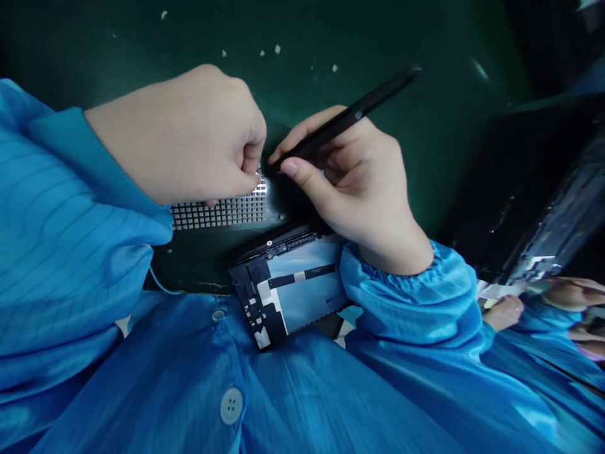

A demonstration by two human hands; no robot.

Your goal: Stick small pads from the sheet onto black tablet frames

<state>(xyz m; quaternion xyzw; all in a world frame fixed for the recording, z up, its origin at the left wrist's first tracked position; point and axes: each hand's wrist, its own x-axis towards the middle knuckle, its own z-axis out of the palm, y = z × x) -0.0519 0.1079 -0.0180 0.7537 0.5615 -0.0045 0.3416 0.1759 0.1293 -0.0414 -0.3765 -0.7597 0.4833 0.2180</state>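
Note:
My left hand (198,139) is closed in a pinch over a sheet of small grey square pads (222,212), at the sheet's right end. It covers much of the sheet, and the exact grip of its fingertips is hidden. Just to the right, my right hand (359,170) holds a slim black pen-shaped tool (354,113) slantwise. The tool's lower tip is close to my left fingers, its other end pointing up and right. Below both hands, an opened phone-like device (302,284) with a pale blue panel and black frame rests tilted against my front.
Several tiny pale pieces (277,49) lie scattered on the dark green table (401,38). To the right are a dark surface with parts on it and a co-worker's hand (505,312) near a white piece. My blue sleeves come close to the device.

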